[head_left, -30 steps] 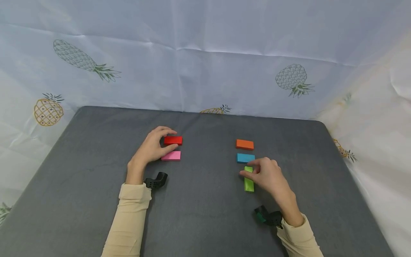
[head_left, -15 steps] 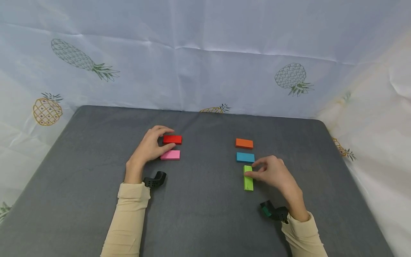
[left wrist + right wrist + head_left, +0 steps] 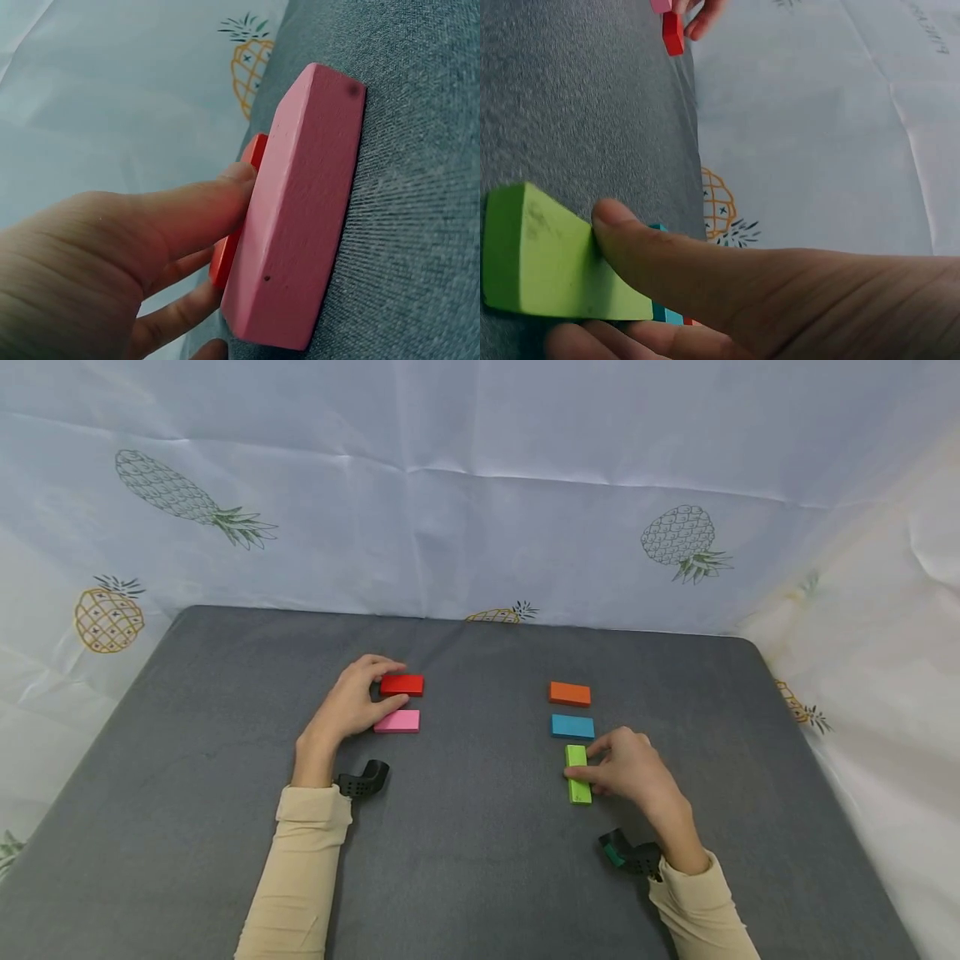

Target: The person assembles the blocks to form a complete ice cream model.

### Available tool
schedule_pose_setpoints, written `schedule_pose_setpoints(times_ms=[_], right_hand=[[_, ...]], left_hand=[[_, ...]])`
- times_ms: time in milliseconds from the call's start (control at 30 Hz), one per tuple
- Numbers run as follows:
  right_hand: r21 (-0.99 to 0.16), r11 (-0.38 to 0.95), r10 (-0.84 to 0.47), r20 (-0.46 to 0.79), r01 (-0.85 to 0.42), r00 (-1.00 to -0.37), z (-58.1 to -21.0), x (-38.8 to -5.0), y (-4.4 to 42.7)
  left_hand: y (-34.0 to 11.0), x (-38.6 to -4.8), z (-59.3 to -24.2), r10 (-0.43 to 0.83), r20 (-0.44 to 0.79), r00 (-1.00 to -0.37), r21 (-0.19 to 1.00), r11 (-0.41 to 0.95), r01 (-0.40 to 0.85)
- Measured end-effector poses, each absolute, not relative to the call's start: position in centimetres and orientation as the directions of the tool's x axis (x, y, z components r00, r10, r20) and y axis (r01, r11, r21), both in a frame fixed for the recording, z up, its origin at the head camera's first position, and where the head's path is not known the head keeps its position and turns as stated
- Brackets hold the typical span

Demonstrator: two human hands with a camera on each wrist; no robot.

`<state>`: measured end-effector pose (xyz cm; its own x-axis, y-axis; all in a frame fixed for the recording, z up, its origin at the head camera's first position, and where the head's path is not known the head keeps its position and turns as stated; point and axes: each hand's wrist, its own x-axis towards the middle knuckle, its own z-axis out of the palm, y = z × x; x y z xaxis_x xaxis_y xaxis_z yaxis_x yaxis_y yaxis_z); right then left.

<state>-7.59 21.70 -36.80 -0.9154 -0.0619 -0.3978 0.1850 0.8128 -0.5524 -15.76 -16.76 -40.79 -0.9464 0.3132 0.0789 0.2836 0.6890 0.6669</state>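
In the head view my left hand (image 3: 348,702) is spread around the left part of the red block (image 3: 402,686), thumb at its near side, fingers beyond its far side. The pink block (image 3: 398,721) lies just nearer, partly under the thumb. The right wrist view shows a small gap between a left finger and the red block (image 3: 673,36). My right hand (image 3: 636,775) pinches the green block (image 3: 578,787), thumb across to its left edge, fingers at its right. In the right wrist view the thumb presses along the green block (image 3: 551,262).
Beyond the green block lie the blue block (image 3: 572,727) and, farther back, the orange block (image 3: 570,694). The dark grey table (image 3: 480,877) stretches between the two groups, with a pineapple-patterned cloth (image 3: 480,527) hanging behind its far edge.
My right thumb has moved left across the green block, and the fingers have come to its right side. The block has turned slightly, its far end shifting left. The left hand has barely moved.
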Motion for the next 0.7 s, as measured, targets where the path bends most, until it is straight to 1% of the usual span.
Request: schedule_pose_setpoints(times_ms=[133,300,700], right_hand=[[-0.526,0.827,-0.029,-0.391,0.197,-0.920,-36.9,-7.5,21.3],[-0.493,0.851,-0.022,-0.379,0.182,-0.925,-36.8,-7.3,21.1],[-0.487,0.863,-0.049,-0.344,0.133,-0.938,-37.0,-7.2,20.1]], left_hand=[[-16.7,-15.8,-40.9,0.307,0.082,-0.948,0.660,0.696,0.283],[-16.5,-15.8,-41.0,0.298,0.085,-0.951,0.654,0.704,0.279],[-16.2,-15.6,-41.0,0.259,0.062,-0.964,0.640,0.731,0.237]])
